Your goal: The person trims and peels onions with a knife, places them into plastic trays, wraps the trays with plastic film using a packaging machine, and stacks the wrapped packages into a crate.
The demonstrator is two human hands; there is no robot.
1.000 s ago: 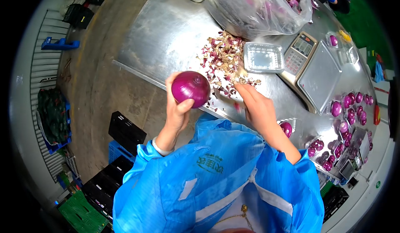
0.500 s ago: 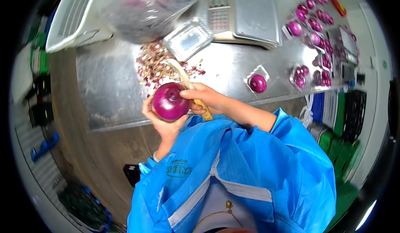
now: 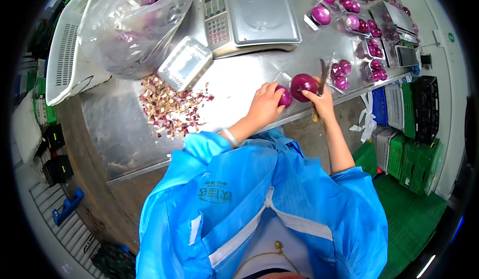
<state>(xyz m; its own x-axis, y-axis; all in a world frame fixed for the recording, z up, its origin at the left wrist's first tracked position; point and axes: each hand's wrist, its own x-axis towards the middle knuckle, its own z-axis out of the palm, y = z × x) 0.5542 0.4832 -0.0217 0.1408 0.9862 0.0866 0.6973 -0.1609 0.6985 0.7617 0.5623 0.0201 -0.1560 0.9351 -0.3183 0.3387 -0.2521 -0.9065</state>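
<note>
Whereas left fingers (image 3: 270, 90) held the onion (image 3: 301, 86), right fingers (image 3: 312, 97) now do.

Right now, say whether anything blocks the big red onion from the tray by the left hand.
Partly: a smaller red onion, touched by the left hand, is at the near side of the clear plastic tray, left of the big red onion. The knife in the right hand is on that onion's other side, so not between.

The place looked like a produce packing room. A metal table (image 3: 117, 134) bore a digital scale (image 3: 260, 12), a heap of peelings (image 3: 168, 108) and clear trays of red onions (image 3: 342, 70), while plastic crates (image 3: 419, 162) stood near its edge.
</note>
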